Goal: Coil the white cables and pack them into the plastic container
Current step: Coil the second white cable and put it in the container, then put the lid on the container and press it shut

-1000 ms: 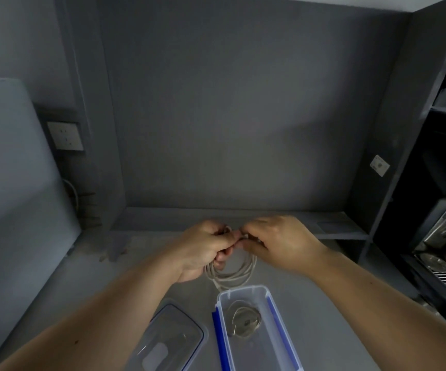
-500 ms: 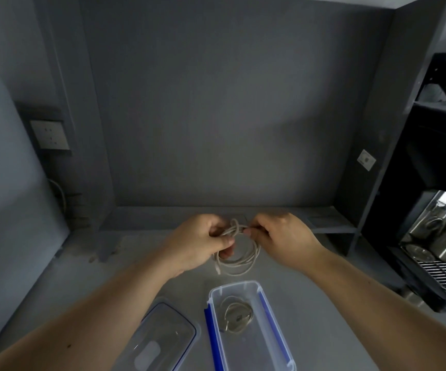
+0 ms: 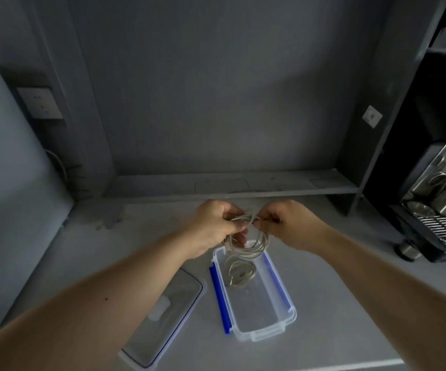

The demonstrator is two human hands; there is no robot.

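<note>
A coiled white cable [image 3: 256, 243] hangs in loops over the far end of the clear plastic container [image 3: 266, 332]. My left hand [image 3: 213, 226] grips the top of the coil. My right hand [image 3: 286, 223] pinches a strand of that coil at its top right. A second, smaller coiled cable [image 3: 240, 271] lies inside the container near its far end. The container has blue clips along both long sides and stands open on the grey counter.
The container's clear lid [image 3: 163, 317] lies on the counter to the left of it. A coffee machine [image 3: 435, 204] with metal cups stands at the right. A low grey shelf [image 3: 229, 186] runs along the back wall. A wall socket [image 3: 40, 103] is at the left.
My hands have parted slightly at the top of the coil, and the loops now hang over the container's far end. The camera has shifted, so the container shows more fully.
</note>
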